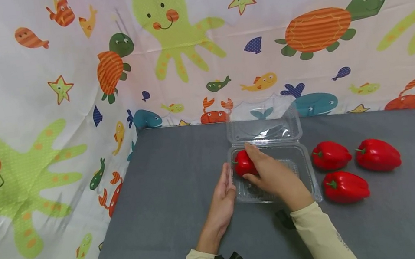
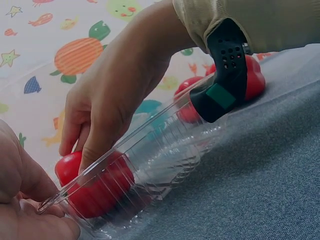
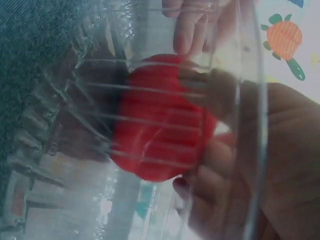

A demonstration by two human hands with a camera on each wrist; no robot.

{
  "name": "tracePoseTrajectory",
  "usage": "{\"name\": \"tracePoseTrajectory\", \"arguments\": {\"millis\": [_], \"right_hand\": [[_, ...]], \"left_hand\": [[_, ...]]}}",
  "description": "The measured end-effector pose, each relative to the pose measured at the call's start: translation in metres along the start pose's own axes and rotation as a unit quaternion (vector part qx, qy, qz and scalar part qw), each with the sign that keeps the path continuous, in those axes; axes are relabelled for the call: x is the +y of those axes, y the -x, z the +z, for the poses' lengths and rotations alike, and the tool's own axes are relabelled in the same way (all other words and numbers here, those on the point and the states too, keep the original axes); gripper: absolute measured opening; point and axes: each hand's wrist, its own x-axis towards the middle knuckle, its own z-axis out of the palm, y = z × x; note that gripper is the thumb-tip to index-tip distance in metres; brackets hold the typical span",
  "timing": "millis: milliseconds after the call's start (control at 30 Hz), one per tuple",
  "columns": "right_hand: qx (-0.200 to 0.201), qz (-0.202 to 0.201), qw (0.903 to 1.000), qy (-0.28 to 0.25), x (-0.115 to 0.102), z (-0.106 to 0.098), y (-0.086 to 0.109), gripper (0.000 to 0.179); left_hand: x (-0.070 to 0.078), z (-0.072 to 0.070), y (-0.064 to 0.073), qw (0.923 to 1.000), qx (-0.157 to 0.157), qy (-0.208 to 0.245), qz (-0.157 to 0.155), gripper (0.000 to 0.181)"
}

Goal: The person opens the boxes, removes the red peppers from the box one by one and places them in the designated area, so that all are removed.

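A red bell pepper (image 1: 244,163) sits at the left end of a clear plastic clamshell container (image 1: 306,164), whose lid (image 1: 264,128) stands open at the back. My right hand (image 1: 274,175) reaches in over the near side and grips the pepper, thumb and fingers on either side of it. In the left wrist view the pepper (image 2: 102,185) shows through the ribbed wall, low in the container. My left hand (image 1: 219,198) holds the container's left edge, its fingers along the outer wall; up close, the left hand (image 2: 30,195) has the rim's corner between thumb and fingers.
Just right of the container, several more red things lie: a near bell pepper (image 1: 346,187), one behind it (image 1: 330,155) and another farther right (image 1: 378,154). Grey cloth (image 1: 168,187) covers the table. A sea-animal printed curtain (image 1: 202,90) borders the back and left.
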Motion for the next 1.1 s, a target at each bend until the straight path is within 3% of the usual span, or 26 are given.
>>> {"name": "tracePoseTrajectory", "arguments": {"millis": [500, 1100], "right_hand": [[0.038, 0.042, 0.9980, 0.028, -0.012, 0.015, -0.002, 0.088], [0.076, 0.042, 0.9962, -0.008, -0.009, 0.018, 0.002, 0.084]], "left_hand": [[0.001, 0.000, 0.001, 1.0000, 0.005, 0.000, 0.005, 0.071], [0.000, 0.003, 0.002, 1.0000, 0.006, 0.001, 0.006, 0.071]]}}
